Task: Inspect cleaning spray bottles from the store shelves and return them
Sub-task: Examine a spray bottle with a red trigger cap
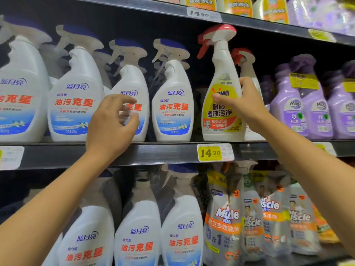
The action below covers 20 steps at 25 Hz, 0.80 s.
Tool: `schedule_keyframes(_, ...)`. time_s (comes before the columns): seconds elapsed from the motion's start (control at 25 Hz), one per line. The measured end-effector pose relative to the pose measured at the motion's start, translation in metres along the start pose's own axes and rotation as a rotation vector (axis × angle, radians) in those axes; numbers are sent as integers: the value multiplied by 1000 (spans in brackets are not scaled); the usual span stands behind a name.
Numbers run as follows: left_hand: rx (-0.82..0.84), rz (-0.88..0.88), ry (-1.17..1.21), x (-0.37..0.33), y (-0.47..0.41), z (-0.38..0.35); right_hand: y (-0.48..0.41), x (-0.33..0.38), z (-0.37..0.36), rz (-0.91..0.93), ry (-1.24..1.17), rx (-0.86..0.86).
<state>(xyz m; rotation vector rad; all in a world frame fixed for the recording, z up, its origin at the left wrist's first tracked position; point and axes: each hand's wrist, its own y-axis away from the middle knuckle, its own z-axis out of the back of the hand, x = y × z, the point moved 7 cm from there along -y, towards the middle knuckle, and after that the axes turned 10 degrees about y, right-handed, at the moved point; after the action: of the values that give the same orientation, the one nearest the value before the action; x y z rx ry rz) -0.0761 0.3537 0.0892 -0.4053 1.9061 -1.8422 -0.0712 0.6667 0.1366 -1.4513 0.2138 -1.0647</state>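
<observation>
Clasping spray bottle (221, 116) at mid-body, right hand (247, 104).

The red-trigger spray bottle (221, 116) is smooth white plastic with a glossy yellow label. The blue-capped bottles (173, 112) along the front edge of the shelf (153, 153) are the same glossy white plastic. That shelf looks like matt dark metal, its price tag (210, 153) printed paper.

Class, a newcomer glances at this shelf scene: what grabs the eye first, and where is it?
The right hand grips a red-trigger bottle with a yellow label on the middle shelf, right of centre. Left of it stands a row of white blue-capped bottles, the left hand raised before one.
</observation>
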Motion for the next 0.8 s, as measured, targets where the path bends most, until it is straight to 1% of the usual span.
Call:
schedule_keyframes(0.12, 8, 65, 165, -4, 1, 3, 16, 13, 10, -40, -197, 7)
schedule_keyframes(0.16, -2, 104, 265, -7, 4, 3, 23, 18, 11, -68, -263, 30)
schedule_keyframes(0.28, -20, 333, 720, -21, 30, -7, 49, 33, 8, -140, -405, 116)
schedule_keyframes(0.32, 21, 408, 836, -30, 44, -14, 60, 37, 5, -145, -451, 145)
schedule_keyframes(0.36, 102, 471, 909, -41, 60, -24, 73, 42, 1, -143, -494, 175)
schedule_keyframes(0.44, 317, 583, 1030, -61, 95, -45, 102, 48, -10, -143, -552, 224)
schedule_keyframes(0.52, 460, 657, 1173, -78, 128, -53, 133, 49, -20, -152, -592, 224)
schedule_keyframes(0.6, 468, 676, 1250, -85, 156, -50, 165, 42, -31, -166, -619, 218)
schedule_keyframes(0.68, 407, 709, 1192, -84, 187, -41, 198, 31, -44, -210, -623, 250)
schedule_keyframes(0.8, 314, 780, 1100, -81, 234, -27, 239, 10, -62, -357, -685, 321)
